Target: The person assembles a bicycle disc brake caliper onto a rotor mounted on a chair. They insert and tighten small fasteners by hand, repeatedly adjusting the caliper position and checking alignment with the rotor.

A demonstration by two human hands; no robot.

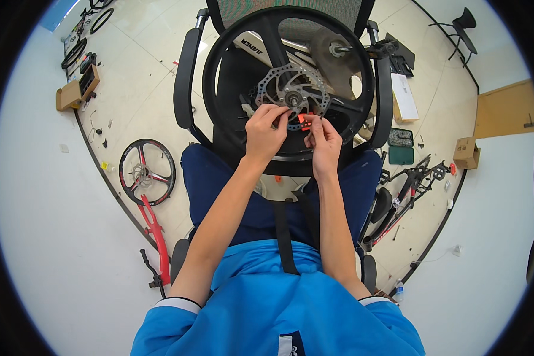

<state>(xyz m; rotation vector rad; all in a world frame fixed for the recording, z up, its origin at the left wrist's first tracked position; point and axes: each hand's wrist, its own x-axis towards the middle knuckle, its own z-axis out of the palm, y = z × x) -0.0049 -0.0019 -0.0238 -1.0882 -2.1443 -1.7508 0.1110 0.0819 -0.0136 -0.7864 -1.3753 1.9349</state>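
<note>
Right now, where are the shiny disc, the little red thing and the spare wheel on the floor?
Disc [292, 89], head view, on its holed metal face.
Red thing [305, 120], head view, on its red body.
Spare wheel [146, 172], head view, on its hub.

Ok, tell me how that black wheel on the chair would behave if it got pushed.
The wheel is round and seems propped between the chair arms, so it would probably roll or tip if nudged. Its thick spokes and metal disc suggest it is stiff and fairly heavy. Both hands at the hub likely steady it.

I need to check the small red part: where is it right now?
In the head view, the small red part is pinched in the right hand, just right of the left hand and just below the brake disc.
</note>
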